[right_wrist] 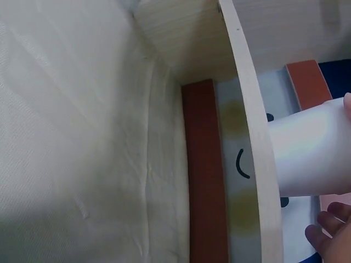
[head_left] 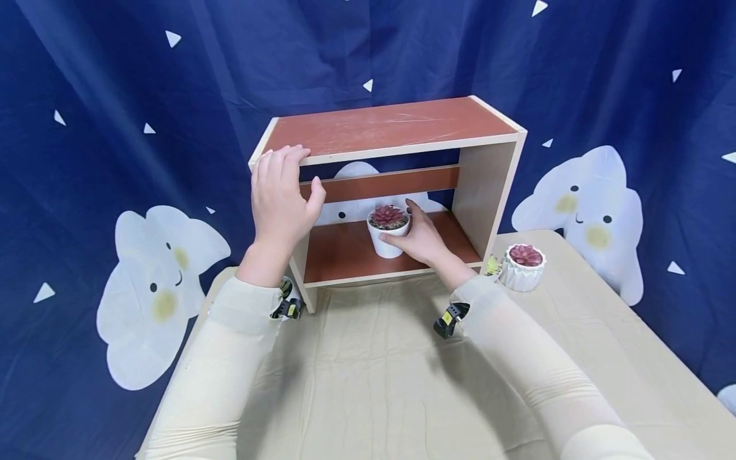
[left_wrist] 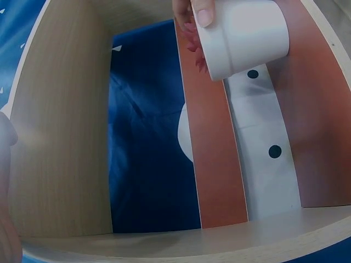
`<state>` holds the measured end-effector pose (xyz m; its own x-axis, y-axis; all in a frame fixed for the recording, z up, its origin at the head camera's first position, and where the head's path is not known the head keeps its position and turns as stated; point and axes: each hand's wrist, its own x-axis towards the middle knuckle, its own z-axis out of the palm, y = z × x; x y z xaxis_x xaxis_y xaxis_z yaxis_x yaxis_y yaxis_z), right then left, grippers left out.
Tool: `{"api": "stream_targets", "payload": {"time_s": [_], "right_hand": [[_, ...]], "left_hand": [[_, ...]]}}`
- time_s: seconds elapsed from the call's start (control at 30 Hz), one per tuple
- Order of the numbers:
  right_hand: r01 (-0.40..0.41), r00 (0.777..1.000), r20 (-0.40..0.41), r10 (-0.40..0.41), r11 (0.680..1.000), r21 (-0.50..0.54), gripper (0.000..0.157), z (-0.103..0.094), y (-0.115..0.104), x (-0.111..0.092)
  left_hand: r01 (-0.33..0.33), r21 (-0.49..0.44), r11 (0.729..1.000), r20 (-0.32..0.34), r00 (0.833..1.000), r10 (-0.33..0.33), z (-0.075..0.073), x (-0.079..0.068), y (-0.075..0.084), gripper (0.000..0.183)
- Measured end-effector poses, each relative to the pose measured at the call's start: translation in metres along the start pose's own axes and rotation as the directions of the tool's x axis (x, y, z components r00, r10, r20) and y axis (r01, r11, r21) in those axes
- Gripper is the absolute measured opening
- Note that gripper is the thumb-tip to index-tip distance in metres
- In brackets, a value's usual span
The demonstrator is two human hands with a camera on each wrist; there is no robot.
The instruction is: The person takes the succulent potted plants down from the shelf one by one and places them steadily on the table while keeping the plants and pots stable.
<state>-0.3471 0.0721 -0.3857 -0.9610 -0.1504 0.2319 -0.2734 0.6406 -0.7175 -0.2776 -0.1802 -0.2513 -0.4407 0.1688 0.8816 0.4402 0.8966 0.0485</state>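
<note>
A small wooden shelf unit (head_left: pixel 391 124) with red-brown boards stands on the table. Inside it, at the lower board (head_left: pixel 345 262), is a white pot (head_left: pixel 386 245) with a dark red succulent (head_left: pixel 388 216). My right hand (head_left: pixel 422 239) holds this pot from the right, thumb at its front. In the left wrist view, fingertips (left_wrist: pixel 204 16) touch the rim of the white pot (left_wrist: pixel 247 38). The right wrist view shows the pot (right_wrist: pixel 312 148) close to the board's pale front edge. My left hand (head_left: pixel 282 195) rests on the unit's top left front corner, fingers extended over the top.
Right of the unit stands a second red succulent in a ribbed white pot (head_left: pixel 522 268). A small yellow-green plant (head_left: pixel 492 264) shows beside it, partly hidden by the right forearm. A beige cloth (head_left: pixel 368 370) covers the table. Behind hangs a blue curtain (head_left: pixel 414 51) with white clouds.
</note>
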Motion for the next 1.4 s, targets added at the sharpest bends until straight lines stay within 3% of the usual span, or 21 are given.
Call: {"api": "stream_targets", "payload": {"time_s": [0.37,0.77,1.4], "right_hand": [[-0.033,0.999,0.005,0.033,0.996,0.084,0.117,0.008,0.001,0.001],[-0.067,0.998,0.017,0.065,0.972,0.223,0.115,0.017,0.002,0.004],[-0.055,0.998,-0.012,0.061,0.961,0.273,0.102,0.023,0.003,0.003]], "left_hand": [[-0.014,0.006,1.000,-0.009,1.000,0.014,0.001,0.000,-0.002,0.046],[-0.012,-0.002,1.000,-0.017,1.000,0.012,0.002,0.000,-0.002,0.045],[0.010,-0.015,1.000,-0.008,1.000,-0.011,0.001,0.000,-0.001,0.046]]}}
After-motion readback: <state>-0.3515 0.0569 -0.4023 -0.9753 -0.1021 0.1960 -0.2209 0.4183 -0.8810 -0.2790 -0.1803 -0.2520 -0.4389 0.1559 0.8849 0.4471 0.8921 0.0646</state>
